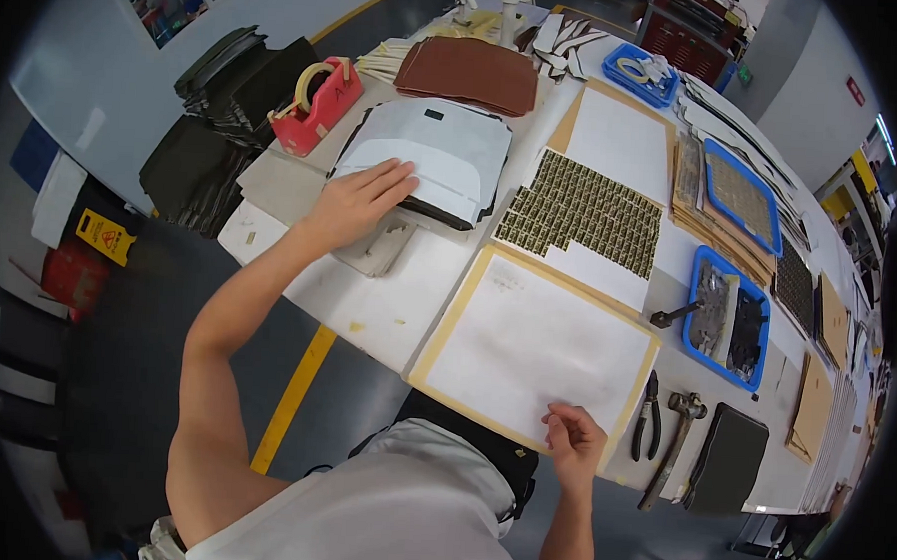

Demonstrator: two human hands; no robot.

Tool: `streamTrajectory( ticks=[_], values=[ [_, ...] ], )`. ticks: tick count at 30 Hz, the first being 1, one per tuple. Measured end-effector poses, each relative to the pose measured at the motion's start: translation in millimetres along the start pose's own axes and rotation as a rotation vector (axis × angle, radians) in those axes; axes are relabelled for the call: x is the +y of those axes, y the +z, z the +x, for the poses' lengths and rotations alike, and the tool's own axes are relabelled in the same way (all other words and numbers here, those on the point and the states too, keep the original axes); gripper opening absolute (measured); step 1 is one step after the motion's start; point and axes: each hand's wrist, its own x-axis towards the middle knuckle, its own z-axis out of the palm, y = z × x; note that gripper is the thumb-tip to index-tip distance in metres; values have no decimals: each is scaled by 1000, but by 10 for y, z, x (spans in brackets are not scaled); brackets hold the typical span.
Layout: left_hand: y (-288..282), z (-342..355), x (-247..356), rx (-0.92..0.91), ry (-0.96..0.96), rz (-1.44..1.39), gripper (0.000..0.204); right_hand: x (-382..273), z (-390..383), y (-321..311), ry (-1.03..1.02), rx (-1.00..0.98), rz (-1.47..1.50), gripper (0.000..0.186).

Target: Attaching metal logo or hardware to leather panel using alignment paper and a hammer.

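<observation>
My left hand [360, 204] lies with stretched fingers on a stack of pale grey, leather-like panels [440, 140]. The top panel has a small dark rectangle near its far edge and a curved lighter area under my fingers. Darker edges show beneath the stack's near side. Over the near right corner of a white board [556, 335] bordered with yellow tape, my right hand [575, 444] is closed, thumb against curled fingers. Whatever it may hold is hidden. Beyond the board lies a sheet of small dark-and-gold pieces [586, 214] in rows.
A red tape dispenser [318, 109] and brown panels [467, 74] stand beyond the stack. Dark panels [198, 169] are piled at left. To the right are a blue tray [690, 336] with a dark-handled tool, pliers [649, 419], a hammer [673, 450] and a black panel [729, 460].
</observation>
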Motion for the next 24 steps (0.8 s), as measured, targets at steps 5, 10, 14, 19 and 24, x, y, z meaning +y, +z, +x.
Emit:
streamTrajectory(
  ticks=[5, 10, 14, 19, 24],
  values=[
    [84, 42, 161, -250, -186, -67, 59, 49, -120, -6, -104, -11, -60, 15],
    [139, -288, -205, -221, -225, -136, 47, -317, -233, -215, -255, 0, -299, 16],
    [323, -368, -314, -176, -162, -149, 60, -554, -629, -977, -470, 390, -622, 32],
    [613, -431, -670, -106, -59, -152, 78, -718, -1234, -2277, 2, 677, -974, 44],
    [500, -231, -274, 168, 17, -43, 74, -584, -1402, -2686, 8, 505, -1323, 41]
  ],
)
